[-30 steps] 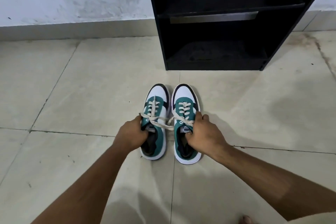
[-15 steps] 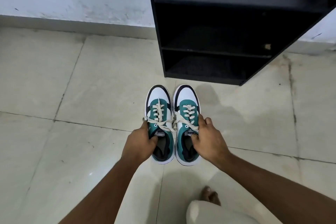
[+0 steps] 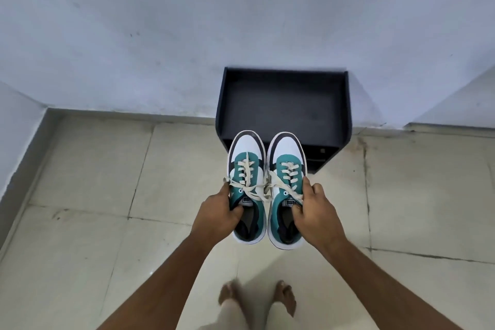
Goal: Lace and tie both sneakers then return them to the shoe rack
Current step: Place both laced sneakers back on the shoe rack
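Observation:
Two white, teal and black sneakers with cream laces tied in bows are held side by side in the air, toes pointing away from me. My left hand grips the left sneaker at its collar. My right hand grips the right sneaker the same way. The toes overlap the front edge of the black shoe rack, which stands against the wall and is seen from above; its lower shelves are mostly hidden.
Beige floor tiles spread around the rack. A pale wall runs behind it, with corners at left and right. My bare feet stand below the sneakers.
Both sneakers have been lifted off the floor in my hands. I have risen from a low position to standing, so the rack now appears from above.

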